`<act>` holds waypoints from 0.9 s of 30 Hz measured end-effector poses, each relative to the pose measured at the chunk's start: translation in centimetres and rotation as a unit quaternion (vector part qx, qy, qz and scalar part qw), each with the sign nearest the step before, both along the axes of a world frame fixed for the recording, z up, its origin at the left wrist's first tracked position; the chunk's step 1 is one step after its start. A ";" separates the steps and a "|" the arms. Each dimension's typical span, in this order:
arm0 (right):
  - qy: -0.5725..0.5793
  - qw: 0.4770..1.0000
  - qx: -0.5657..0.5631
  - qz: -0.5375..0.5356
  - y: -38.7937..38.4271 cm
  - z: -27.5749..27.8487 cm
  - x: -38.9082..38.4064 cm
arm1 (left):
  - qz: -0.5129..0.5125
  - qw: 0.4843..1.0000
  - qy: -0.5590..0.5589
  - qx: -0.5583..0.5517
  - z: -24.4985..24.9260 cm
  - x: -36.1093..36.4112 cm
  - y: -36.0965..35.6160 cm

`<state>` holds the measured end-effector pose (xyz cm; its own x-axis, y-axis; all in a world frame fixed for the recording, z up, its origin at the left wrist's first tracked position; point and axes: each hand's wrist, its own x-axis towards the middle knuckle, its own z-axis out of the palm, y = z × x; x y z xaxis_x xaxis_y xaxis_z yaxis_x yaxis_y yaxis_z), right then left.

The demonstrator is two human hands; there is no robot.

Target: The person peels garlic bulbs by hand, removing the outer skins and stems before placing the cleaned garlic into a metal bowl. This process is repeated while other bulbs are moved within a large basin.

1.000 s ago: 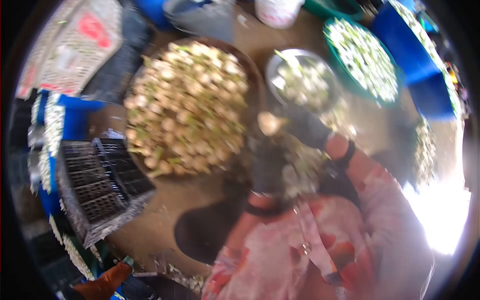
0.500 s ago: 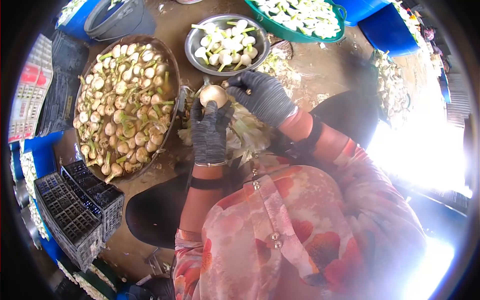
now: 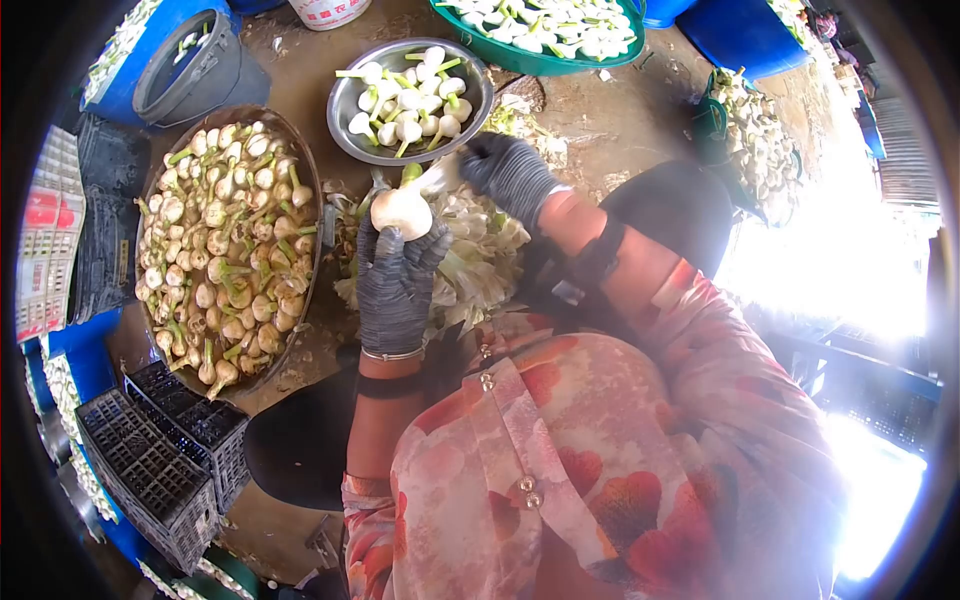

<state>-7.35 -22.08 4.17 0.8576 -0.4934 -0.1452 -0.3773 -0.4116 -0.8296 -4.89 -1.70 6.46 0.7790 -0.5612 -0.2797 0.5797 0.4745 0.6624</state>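
Note:
My left hand (image 3: 393,280), in a dark knit glove, grips a pale round bulb (image 3: 401,210) with a short green stem. My right hand (image 3: 508,172), gloved the same way, pinches a loose strip of skin (image 3: 437,176) coming off the bulb's top. Under both hands lies a heap of peeled skins and leaves (image 3: 480,260). Just beyond the hands sits a steel bowl (image 3: 345,100) holding several white peeled bulbs. To the left stands a wide round basket (image 3: 310,170) full of unpeeled bulbs with stems.
A green tub (image 3: 520,62) of peeled bulbs stands at the top. A grey bucket (image 3: 195,70) and blue containers (image 3: 740,35) ring the ground. Black plastic crates (image 3: 160,450) sit lower left. Another pile of bulbs (image 3: 755,140) lies at right beside strong glare.
The view steadied from a blurred sweep. The bulb now looks whiter, and my right hand has drawn a strip of skin up and away from it.

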 end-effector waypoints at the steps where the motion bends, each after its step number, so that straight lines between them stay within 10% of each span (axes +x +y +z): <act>1: 0.051 0.998 -0.033 -0.021 -1.5 -0.3 -0.2 | -0.005 1.000 0.014 -0.022 -0.4 0.3 0.3; 6: -0.051 0.984 -0.168 -0.033 -1.3 2.1 -1.2 | -0.067 0.990 0.101 -0.078 -6.4 1.4 1.4; 9: -0.232 0.917 -0.239 0.218 1.3 4.9 -0.7 | -0.039 0.983 -0.145 0.105 -3.9 0.9 0.6; 11: -0.167 0.905 -0.268 0.284 2.4 5.7 0.3 | -0.093 0.994 -0.037 -0.036 -5.0 1.5 0.6; 21: -0.124 0.948 -0.181 0.230 4.0 3.8 -1.0 | -0.161 0.981 -0.084 0.064 -6.0 1.5 2.2; 27: -0.138 0.951 -0.205 0.185 4.5 2.9 -1.4 | -0.149 0.913 -0.342 0.166 -7.1 1.7 3.0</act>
<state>-8.71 -17.60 7.03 0.9612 -0.1175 0.2495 0.0643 -0.7844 -0.6169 -3.17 1.28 -0.60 0.6618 -0.7494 0.0217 0.0466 0.0700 0.9965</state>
